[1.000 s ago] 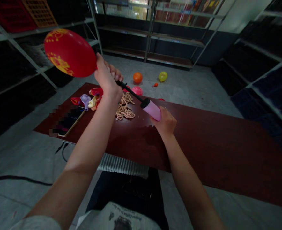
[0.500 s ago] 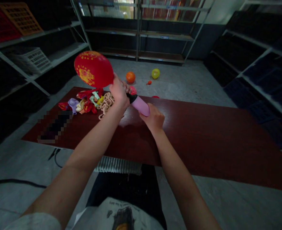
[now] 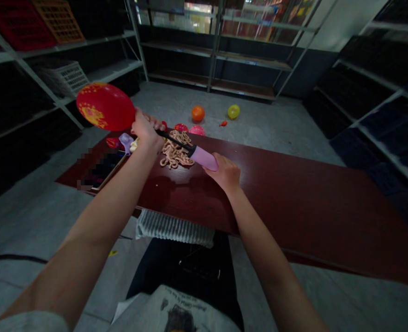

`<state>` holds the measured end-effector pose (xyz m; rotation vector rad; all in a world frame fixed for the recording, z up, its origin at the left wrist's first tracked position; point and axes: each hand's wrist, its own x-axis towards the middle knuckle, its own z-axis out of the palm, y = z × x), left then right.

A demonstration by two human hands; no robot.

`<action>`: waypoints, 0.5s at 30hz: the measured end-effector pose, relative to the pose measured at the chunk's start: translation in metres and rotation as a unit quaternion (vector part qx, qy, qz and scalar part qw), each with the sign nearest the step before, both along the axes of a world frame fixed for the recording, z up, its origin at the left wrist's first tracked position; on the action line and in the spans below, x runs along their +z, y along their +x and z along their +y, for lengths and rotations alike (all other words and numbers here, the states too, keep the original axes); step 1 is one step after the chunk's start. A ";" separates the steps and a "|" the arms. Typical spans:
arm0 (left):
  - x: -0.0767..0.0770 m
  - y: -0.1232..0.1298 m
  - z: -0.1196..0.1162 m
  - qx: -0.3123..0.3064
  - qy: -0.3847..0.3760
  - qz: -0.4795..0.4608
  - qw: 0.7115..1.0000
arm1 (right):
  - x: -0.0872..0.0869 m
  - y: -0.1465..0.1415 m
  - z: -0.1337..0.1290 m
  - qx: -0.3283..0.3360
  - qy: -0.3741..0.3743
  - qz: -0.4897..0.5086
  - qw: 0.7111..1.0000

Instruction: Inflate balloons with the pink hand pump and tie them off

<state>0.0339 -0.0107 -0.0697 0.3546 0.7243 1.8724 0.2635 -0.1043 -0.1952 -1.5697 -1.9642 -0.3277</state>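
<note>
A red inflated balloon [image 3: 105,106] with yellow print sticks out to the left of my left hand [image 3: 145,127]. That hand is closed around the balloon's neck and the near end of a hand balloon pump, so the join is hidden. My right hand [image 3: 226,173] grips the pump's pink-purple barrel [image 3: 204,158]. Between the two hands a long black shaft shows, slanting down to the right over the table. Beneath the shaft lies a heap of beige curly strands [image 3: 176,150]. Limp balloons [image 3: 125,142] lie beside my left wrist, partly hidden by it.
The dark red-brown table [image 3: 294,198] spans the front. A dark flat device [image 3: 110,168], partly blurred, lies at its left end. On the floor beyond are an orange balloon [image 3: 197,113], a yellow balloon [image 3: 233,111] and a pink one [image 3: 197,130]. Metal shelves [image 3: 249,57] stand around.
My left hand and the red balloon have moved left and away from my right hand. The pump has lengthened, baring its black shaft. The view has shifted slightly.
</note>
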 end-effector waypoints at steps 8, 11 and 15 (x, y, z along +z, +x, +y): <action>0.040 -0.044 -0.020 0.085 0.016 0.038 0.996 | -0.001 -0.006 0.000 0.060 0.032 0.001 0.998; 0.060 -0.032 -0.030 0.080 0.070 0.079 0.991 | 0.000 -0.007 -0.001 0.065 0.045 0.042 0.996; 0.086 0.007 -0.039 0.086 0.101 0.086 0.987 | -0.006 -0.002 -0.002 0.049 0.052 0.109 0.991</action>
